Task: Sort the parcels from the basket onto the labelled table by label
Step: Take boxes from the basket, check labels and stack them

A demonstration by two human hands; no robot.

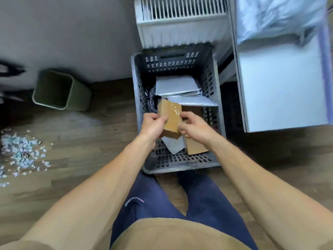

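Above the basket, the left hand and right hand pinch a small brown parcel by its side edges, fingers curled. Inside the basket, grey mailers and a cardboard box lie unsorted. Right of the basket stands the table; sorting seems unfinished.

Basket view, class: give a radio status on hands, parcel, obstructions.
Left hand and right hand both grip the small brown parcel, held over the basket. Grey mailers and a cardboard box lie below. Nothing above the parcel.

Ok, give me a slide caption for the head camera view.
Left hand and right hand hold a brown parcel over the basket.
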